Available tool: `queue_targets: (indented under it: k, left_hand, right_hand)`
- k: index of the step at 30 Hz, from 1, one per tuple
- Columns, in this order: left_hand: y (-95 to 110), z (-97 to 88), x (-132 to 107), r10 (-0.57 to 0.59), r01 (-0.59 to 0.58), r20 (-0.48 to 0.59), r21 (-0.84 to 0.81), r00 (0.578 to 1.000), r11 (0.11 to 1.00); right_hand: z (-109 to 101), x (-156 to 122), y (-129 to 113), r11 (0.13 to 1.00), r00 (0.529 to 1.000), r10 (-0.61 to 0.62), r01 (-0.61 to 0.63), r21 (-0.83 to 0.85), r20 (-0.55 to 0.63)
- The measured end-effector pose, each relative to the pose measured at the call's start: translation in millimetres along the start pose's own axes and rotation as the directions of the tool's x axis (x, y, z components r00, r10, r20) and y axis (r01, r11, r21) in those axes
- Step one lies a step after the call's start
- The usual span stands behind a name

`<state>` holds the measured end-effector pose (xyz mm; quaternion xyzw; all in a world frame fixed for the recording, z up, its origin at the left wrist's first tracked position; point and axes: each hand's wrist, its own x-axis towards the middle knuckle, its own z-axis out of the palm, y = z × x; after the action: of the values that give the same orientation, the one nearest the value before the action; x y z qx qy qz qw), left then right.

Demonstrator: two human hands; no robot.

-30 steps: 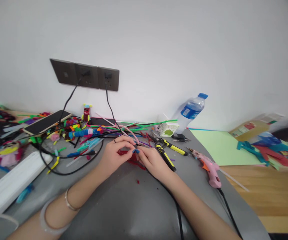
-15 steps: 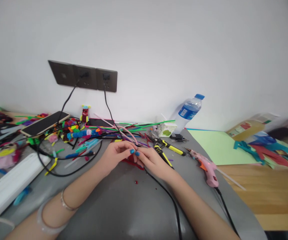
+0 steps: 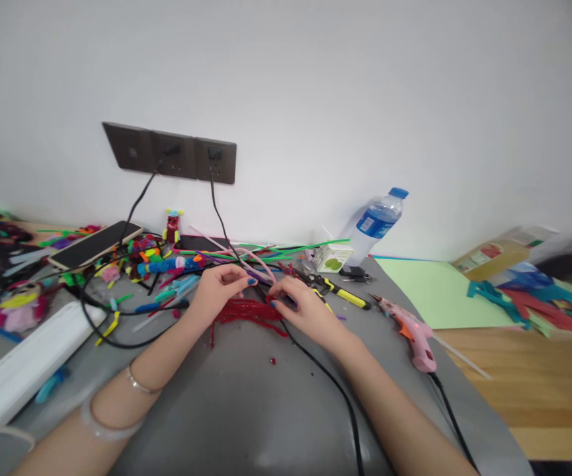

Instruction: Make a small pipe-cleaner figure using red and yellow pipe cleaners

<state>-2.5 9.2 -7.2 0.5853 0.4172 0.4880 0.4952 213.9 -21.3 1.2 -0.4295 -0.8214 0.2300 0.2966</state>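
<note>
A dark red bundle of fuzzy pipe cleaners (image 3: 246, 312), with long thin strands trailing from it, lies on the grey table between my hands. My right hand (image 3: 308, 311) curls its thumb and fingers round the bundle's right end. Above its left part is my left hand (image 3: 220, 291), thumb and forefinger pinched together. Whatever sits in that pinch is too small to make out. Loose pink pipe cleaners (image 3: 260, 260) lie just behind my fingers. A small red bit (image 3: 273, 361) rests on the table in front.
Yellow-black pliers (image 3: 348, 295) and a pink glue gun (image 3: 422, 344) lie to the right. A water bottle (image 3: 379, 221) leans on the wall. Left are a white power strip (image 3: 28, 370), a phone (image 3: 94, 246) and pipe-cleaner figures (image 3: 166, 266). A black cable (image 3: 332, 383) runs past my right arm.
My hands, which met at the fingertips, have moved apart, left hand leftward and right hand slightly rightward. More of the red bundle now shows between them.
</note>
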Motion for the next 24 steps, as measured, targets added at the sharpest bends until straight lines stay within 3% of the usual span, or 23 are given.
queue_targets:
  k: [5,12,16,19,24]
  left_hand:
    - [-1,-0.3,2,-0.003,0.003,0.012,-0.009,1.0,1.0]
    - [-4,3.0,4,0.021,-0.02,0.033,-0.028,0.999,0.999]
    - [-5,2.8,3,0.121,-0.124,-0.095,-0.022,0.988,0.992]
    - [-4,1.3,3,0.239,-0.244,-0.213,0.006,0.947,0.97]
    - [-2,2.0,1,0.279,-0.292,-0.223,-0.028,0.934,0.956]
  right_hand:
    - [1,-1,-4,0.99,0.996,-0.027,0.038,-0.136,0.085]
    - [11,0,-4,0.979,0.992,-0.116,0.121,-0.164,0.039]
    - [10,2,-5,0.995,0.992,-0.1,0.101,0.016,-0.081]
    - [4,3,-7,0.985,0.985,-0.076,0.098,0.14,-0.155]
    - [2,4,-6,0.95,0.958,0.075,0.017,0.313,-0.278]
